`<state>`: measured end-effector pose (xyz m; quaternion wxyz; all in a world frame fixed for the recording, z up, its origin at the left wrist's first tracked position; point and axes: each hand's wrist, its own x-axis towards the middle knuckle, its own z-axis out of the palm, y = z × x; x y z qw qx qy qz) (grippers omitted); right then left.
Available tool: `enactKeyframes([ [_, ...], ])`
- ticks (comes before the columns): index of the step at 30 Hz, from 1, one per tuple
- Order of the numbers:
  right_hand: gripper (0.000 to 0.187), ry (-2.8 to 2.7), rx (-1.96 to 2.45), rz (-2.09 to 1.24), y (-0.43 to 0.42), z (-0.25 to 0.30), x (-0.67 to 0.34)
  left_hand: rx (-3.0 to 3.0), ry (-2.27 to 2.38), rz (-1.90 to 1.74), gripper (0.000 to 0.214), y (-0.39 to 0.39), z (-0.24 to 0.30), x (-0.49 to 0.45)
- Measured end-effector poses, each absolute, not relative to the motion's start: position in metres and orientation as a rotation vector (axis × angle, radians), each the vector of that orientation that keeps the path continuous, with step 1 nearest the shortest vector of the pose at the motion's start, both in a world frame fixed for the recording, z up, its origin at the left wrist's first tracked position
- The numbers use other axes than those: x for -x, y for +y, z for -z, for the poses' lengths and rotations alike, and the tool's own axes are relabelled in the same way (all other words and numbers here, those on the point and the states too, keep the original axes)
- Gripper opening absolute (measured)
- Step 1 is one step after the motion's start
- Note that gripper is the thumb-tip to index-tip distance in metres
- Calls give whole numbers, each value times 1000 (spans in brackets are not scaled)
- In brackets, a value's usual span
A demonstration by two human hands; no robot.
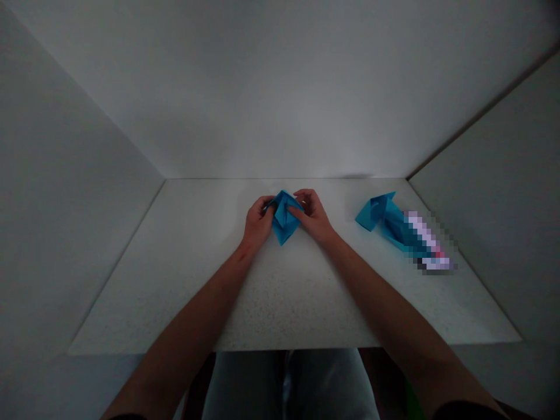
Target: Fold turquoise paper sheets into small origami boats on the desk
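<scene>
A piece of folded blue paper (283, 224) is held up between my two hands, near the back of the white tabletop. It is roughly diamond-shaped, with a point toward me and creases down its middle. My left hand (259, 220) grips its left side, thumb in front and fingers behind. On the other side my right hand (314, 214) pinches the right edge, its thumb lying on the front face and its fingers curled behind. The paper's back is hidden from me.
More folded blue paper (377, 211) lies on the right of the white tabletop (289, 309). Beside it is a pixelated pink and white item (426, 239) that I cannot make out. Pale walls enclose the tabletop at the back, left and right.
</scene>
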<state>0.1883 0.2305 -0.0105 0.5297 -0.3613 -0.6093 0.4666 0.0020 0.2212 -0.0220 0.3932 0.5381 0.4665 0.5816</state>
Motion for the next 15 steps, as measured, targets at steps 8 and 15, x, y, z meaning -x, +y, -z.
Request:
enactKeyframes([
  [8, 40, -1501, 890, -1114, 232, 11, -190, -1300, 1199, -1475, 32, 222, 23, 3],
  [15, 27, -1501, 937, -1223, 235, 17, -190, -1387, 1236, -1509, 29, 214, 10, 3],
])
